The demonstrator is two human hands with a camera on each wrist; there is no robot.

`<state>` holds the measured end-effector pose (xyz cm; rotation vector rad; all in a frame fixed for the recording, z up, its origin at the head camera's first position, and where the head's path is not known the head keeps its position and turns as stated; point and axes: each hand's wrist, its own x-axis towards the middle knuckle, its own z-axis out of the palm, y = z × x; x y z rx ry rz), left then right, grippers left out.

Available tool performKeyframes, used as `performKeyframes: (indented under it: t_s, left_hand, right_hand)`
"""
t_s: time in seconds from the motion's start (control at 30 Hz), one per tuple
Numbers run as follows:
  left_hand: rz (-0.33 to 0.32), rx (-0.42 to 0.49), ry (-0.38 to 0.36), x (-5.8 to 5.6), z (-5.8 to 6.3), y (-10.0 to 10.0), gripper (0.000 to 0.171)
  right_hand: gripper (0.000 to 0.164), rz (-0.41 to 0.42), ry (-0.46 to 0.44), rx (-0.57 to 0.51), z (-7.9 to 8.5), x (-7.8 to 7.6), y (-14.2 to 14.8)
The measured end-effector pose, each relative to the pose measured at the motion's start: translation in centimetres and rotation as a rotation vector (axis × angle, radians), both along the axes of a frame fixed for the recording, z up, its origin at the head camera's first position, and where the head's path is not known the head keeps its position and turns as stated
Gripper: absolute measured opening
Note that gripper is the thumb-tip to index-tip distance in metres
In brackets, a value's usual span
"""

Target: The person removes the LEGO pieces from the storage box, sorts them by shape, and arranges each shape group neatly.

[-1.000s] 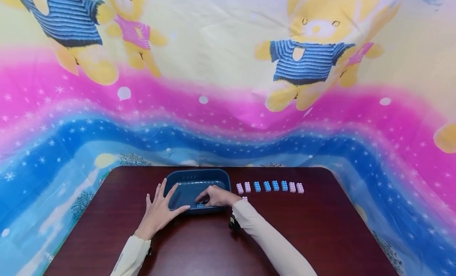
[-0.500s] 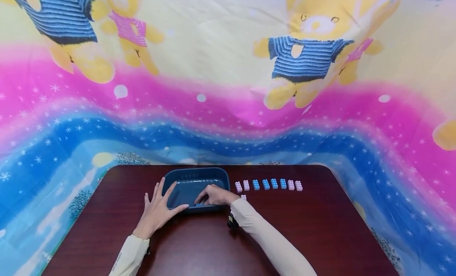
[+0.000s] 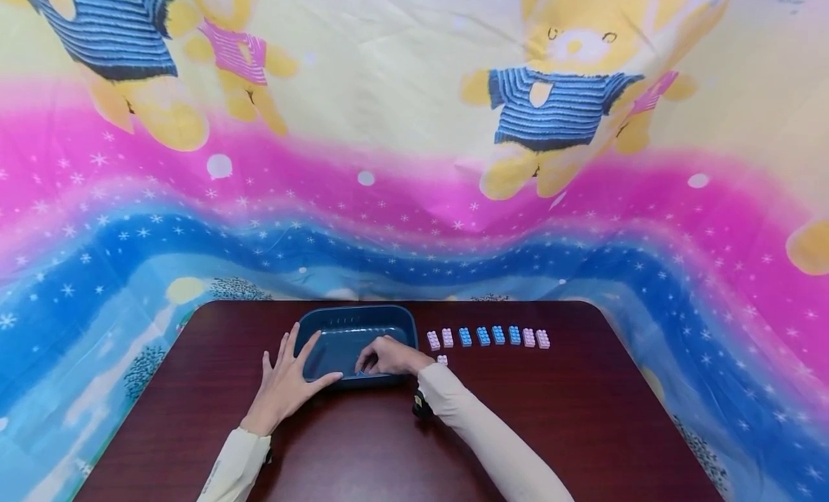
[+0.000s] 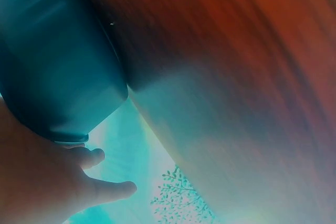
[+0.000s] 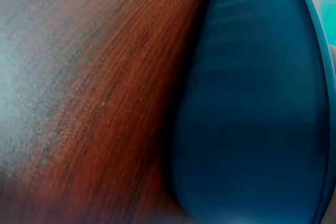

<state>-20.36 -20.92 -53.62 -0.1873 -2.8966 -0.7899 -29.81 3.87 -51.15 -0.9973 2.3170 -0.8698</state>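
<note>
A dark blue-grey plastic basin (image 3: 332, 352) stands on the brown table, its outer wall filling much of both wrist views. My left hand (image 3: 282, 388) rests against the basin's left side with fingers spread and the thumb along the front rim. Inside the basin, near its front wall, my right hand (image 3: 390, 356) has curled fingers pinching a small blue building brick (image 3: 360, 373). Only a sliver of that brick shows; the fingers and the rim hide the remainder. In the left wrist view, fingers of the left hand (image 4: 42, 171) lie by the basin's end.
Right of the basin, a row of bricks runs across the table: pink bricks (image 3: 440, 339), several blue bricks (image 3: 490, 335), then pink bricks (image 3: 536, 338). Another pink brick (image 3: 442, 359) lies nearer, by the right sleeve. A printed cloth (image 3: 414, 221) hangs behind the table.
The right fingers have shifted slightly inside the basin, and less of the blue brick shows now. My left hand keeps its place. The head view has tilted slightly.
</note>
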Motion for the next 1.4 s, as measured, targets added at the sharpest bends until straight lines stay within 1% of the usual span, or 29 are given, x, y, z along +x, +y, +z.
performKeyframes:
  t_s: [0.33,0.6,0.83,1.03,1.13,1.37,1.4]
  left_hand:
    - [0.003,0.000,0.000,0.09,0.06,0.05,0.103]
    - [-0.003,0.012,0.017,0.36,0.16,0.19,0.103]
    - [0.000,0.008,0.012,0.31,0.31,0.25,0.103]
    - [-0.002,0.005,0.002,0.20,0.19,0.16,0.103]
    - [-0.001,-0.001,0.005,0.15,0.17,0.10,0.103]
    - [0.002,-0.004,0.012,0.23,0.32,0.10,0.102]
    - [0.001,-0.003,0.012,0.26,0.33,0.12,0.102]
  right_hand:
    - [0.019,0.004,-0.015,-0.050,-0.06,0.08,0.15]
    - [0.017,0.045,0.017,-0.065,-0.01,0.00,0.12]
    - [0.016,0.064,0.054,-0.055,-0.09,-0.13,0.08]
    - [0.014,0.079,0.016,-0.067,-0.24,-0.31,0.16]
    - [0.014,0.073,0.009,-0.065,-0.28,-0.33,0.14]
    - [0.015,0.054,-0.015,-0.100,-0.19,-0.09,0.11]
    - [0.016,0.054,-0.008,-0.098,-0.19,-0.06,0.13]
